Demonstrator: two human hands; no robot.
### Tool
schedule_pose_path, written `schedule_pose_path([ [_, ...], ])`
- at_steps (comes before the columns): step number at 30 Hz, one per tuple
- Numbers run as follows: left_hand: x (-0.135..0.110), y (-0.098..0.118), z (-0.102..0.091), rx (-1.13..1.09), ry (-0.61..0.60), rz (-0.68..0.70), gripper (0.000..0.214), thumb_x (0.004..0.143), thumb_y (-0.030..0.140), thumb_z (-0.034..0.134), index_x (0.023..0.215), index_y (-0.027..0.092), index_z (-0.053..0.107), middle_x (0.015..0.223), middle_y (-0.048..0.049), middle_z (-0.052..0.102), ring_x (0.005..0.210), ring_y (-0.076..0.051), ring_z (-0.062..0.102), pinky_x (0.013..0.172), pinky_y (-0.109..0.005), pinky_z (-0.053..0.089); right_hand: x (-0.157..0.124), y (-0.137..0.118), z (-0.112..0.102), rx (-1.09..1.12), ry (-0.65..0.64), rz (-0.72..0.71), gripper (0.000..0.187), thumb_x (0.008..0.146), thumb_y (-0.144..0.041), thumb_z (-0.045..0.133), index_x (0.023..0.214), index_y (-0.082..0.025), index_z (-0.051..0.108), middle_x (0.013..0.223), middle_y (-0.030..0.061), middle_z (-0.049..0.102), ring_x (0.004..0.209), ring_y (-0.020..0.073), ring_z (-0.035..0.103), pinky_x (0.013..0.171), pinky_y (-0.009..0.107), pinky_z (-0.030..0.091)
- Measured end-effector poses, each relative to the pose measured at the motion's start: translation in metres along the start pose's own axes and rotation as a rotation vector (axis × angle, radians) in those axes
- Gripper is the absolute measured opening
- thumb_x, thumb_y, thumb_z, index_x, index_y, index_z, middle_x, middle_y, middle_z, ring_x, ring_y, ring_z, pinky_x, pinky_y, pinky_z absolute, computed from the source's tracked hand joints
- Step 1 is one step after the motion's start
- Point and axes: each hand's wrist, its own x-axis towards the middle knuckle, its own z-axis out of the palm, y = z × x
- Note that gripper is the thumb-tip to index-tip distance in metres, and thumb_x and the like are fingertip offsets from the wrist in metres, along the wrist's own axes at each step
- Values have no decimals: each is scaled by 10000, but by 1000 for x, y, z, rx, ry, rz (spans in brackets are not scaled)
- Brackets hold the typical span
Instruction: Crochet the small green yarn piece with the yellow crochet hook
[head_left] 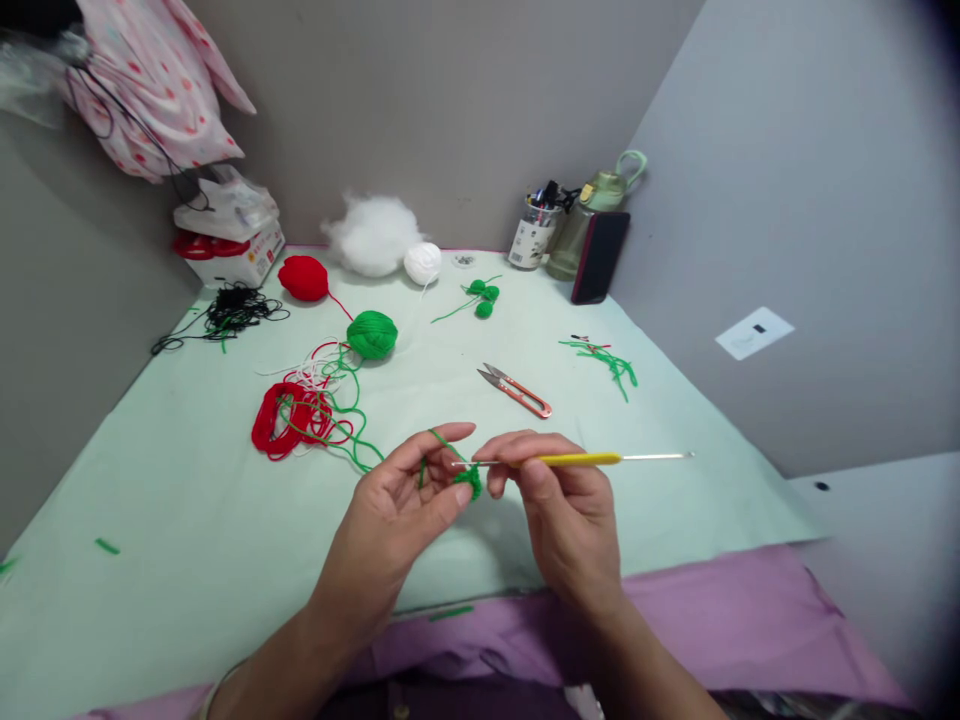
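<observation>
My left hand (401,500) pinches a small green crochet piece (469,482) between thumb and fingers. Green yarn runs over its raised index finger. Closed around the yellow grip of a double-ended crochet hook (581,460) is my right hand (562,490). The hook's left metal tip meets the green piece, and its other end points right. From my left hand the yarn trails back toward the green yarn ball (372,335). Thread snips (516,391) with orange handles lie just beyond my hands.
Behind are a red yarn ball (304,278), white stuffing (375,235), a white yarn ball (423,263) and small green crocheted balls (484,296). Loose red yarn (292,418) lies left, green scraps (611,362) right. A phone (601,258) leans on a green bottle (574,235) beside a pen cup (534,235).
</observation>
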Motion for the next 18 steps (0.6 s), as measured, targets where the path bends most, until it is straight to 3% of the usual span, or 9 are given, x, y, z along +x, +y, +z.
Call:
schedule_pose_path([
  [4,-2,3,-1,2,-9,27,289,827,257,860,1115,288,856,864,-2,652,852,-160,589,797,-239,504,2,1,-2,88,11,59,180,1054,-337,636,985,-221,755,927,51,807,689,142,702,691,296,609],
  [9,-1,5,-2,5,7,37,285,827,267,861,1111,275,858,863,-7,657,848,-168,587,805,-253,497,1,-3,-6,15,-31,26,191,1073,-330,595,1001,-209,723,935,69,803,726,168,717,722,339,627],
  [18,1,3,-4,75,-9,59,265,854,272,853,1119,292,848,803,16,636,781,-138,584,749,-220,493,-5,-17,-8,-434,-194,-401,224,1091,-181,508,1174,-226,710,962,90,798,944,231,770,790,396,640],
])
